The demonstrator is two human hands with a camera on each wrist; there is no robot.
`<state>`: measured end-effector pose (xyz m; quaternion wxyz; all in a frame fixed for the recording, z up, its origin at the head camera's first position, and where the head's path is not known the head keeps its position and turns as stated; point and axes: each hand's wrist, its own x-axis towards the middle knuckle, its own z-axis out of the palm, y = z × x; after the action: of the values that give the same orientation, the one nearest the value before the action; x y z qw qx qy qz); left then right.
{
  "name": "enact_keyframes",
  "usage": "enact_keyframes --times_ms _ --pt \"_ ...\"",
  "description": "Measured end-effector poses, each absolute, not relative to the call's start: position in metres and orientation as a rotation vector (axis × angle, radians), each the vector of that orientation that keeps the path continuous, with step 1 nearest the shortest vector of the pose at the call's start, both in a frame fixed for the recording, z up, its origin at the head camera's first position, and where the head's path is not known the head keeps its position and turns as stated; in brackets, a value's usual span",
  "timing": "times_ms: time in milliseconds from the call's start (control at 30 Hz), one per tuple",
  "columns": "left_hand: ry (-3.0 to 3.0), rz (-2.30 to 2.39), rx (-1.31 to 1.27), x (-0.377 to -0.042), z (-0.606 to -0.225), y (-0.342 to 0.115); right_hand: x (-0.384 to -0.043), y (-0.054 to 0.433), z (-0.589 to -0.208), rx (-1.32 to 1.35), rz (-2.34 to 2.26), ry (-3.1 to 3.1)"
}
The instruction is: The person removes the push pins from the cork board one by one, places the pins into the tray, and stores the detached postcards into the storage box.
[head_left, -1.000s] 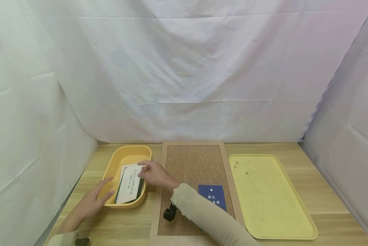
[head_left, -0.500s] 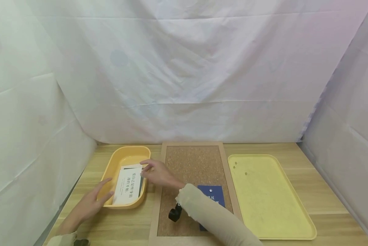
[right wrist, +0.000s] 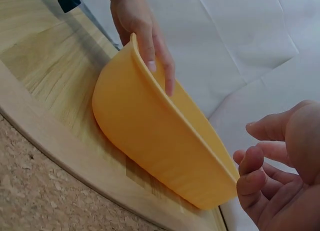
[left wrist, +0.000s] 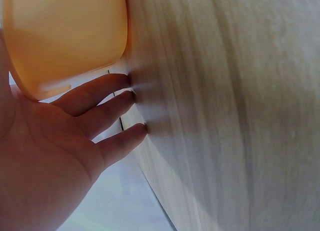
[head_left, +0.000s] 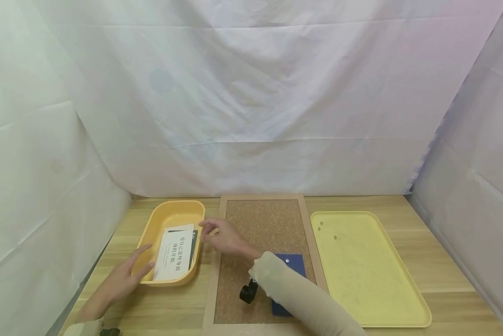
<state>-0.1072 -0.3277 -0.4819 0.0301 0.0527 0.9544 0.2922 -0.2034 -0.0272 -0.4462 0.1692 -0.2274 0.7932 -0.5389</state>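
A yellow-orange tub (head_left: pixel 176 218) stands at the left. In it lies a white card (head_left: pixel 167 261) with dark printed characters, over a dark green card (head_left: pixel 194 236) and another pale one. My left hand (head_left: pixel 119 282) rests over the tub's near left corner, with thumb and index finger reaching inside. In the left wrist view its other fingers (left wrist: pixel 112 116) stretch along the outside, near the table. My right hand (head_left: pixel 225 238) hovers by the tub's right rim, fingers loosely bent. Nothing shows between its fingertips in the right wrist view.
A wood-framed cork board (head_left: pixel 261 224) lies in the middle, bearing a blue card (head_left: pixel 295 263) with a silver pin, partly hidden by my right sleeve. To the right is a yellow tray (head_left: pixel 373 270) holding several small pins (head_left: pixel 335 237). White cloth (head_left: pixel 251 93) hangs behind.
My right hand has drawn back rightward from the cards to the tub's rim. The white card has settled lower and flatter over the green one. The left hand has stayed put.
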Motion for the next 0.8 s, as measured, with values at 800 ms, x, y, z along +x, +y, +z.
enact_keyframes --times_ms 800 --pt "2.916 0.925 0.121 -0.111 -0.482 -0.329 -0.205 0.03 -0.456 -0.72 -1.455 2.35"
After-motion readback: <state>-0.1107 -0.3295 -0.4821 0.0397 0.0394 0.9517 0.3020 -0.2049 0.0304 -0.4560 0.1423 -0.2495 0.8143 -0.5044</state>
